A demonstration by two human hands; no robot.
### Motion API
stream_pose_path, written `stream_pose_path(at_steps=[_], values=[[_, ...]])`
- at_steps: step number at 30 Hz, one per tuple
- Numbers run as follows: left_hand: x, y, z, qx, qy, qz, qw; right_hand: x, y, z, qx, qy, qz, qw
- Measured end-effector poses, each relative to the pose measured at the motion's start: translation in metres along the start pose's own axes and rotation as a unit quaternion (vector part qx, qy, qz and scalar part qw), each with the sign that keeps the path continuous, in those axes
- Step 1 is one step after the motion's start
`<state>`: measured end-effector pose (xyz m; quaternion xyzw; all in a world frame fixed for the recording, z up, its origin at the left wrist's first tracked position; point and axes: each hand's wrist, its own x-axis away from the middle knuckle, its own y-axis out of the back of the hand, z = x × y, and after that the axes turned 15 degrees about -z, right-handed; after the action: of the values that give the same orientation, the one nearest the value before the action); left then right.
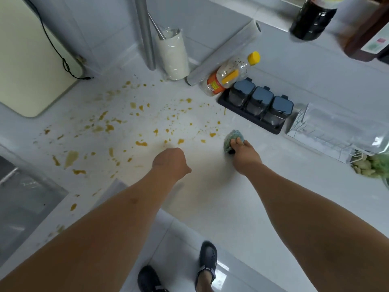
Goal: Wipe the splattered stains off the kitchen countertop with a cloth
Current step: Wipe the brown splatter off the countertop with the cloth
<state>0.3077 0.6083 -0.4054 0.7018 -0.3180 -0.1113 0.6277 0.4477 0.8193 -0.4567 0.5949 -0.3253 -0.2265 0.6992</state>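
At the far left a pale cutting board (31, 66) is seen leaning at the wall, with a dark sink (25, 199) below it at the tabletop's edge. The white tabletop (284, 186) is covered from there toward the middle by orange-brown stains (109, 128), scattered from the wall side down to the near edge; the largest smears lie on the left, close to the sink. Nearly all of this spatter appears untouched, so the wiping is judged to be at its very start, with almost the whole soiled area left to do.

In the middle, the left hand (169, 162) is held low over the tabletop, its fingers curled into a loose fist with nothing in them; whether it touches the surface cannot be told. Behind it stand a lined cup (173, 55), a foil roll (223, 53) and a yellow-capped bottle (227, 75).

Further right, the right hand (244, 153) is pressed down on a green cloth (233, 139), its fingers bent over the wad. The cloth rests on the tabletop at the right-hand fringe of the stains, just beside the nearest spots and near a black rack of three jars (259, 106). A wire rack in plastic (336, 131) is seen at the far right. A sweep leftward across the spatter would be called for next.
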Motion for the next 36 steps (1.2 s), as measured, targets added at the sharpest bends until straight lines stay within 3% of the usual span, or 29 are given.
stream_pose_path(at_steps=[7, 13, 18, 27, 30, 34, 36], values=[[-0.006, -0.018, -0.018, -0.065, 0.022, -0.031, 0.997, -0.046, 0.010, -0.011, 0.024, 0.028, 0.023, 0.999], [-0.015, -0.018, -0.021, -0.059, 0.035, -0.039, 0.997, -0.087, 0.032, 0.003, 0.050, 0.045, 0.033, 0.997], [-0.016, -0.020, -0.020, -0.073, 0.039, -0.047, 0.995, -0.107, 0.040, 0.021, 0.127, 0.066, -0.015, 0.990], [-0.016, -0.019, -0.019, -0.078, 0.033, -0.043, 0.995, -0.138, 0.034, 0.036, 0.133, 0.128, -0.035, 0.982], [-0.013, -0.018, -0.020, -0.077, 0.038, -0.043, 0.995, -0.132, 0.029, 0.030, 0.086, 0.135, -0.039, 0.986], [-0.012, -0.015, -0.025, -0.084, 0.045, -0.044, 0.994, -0.105, 0.028, 0.020, -0.061, 0.142, -0.005, 0.988], [-0.012, -0.014, -0.025, -0.081, 0.050, -0.041, 0.995, -0.085, 0.025, 0.014, -0.062, 0.207, 0.002, 0.976]])
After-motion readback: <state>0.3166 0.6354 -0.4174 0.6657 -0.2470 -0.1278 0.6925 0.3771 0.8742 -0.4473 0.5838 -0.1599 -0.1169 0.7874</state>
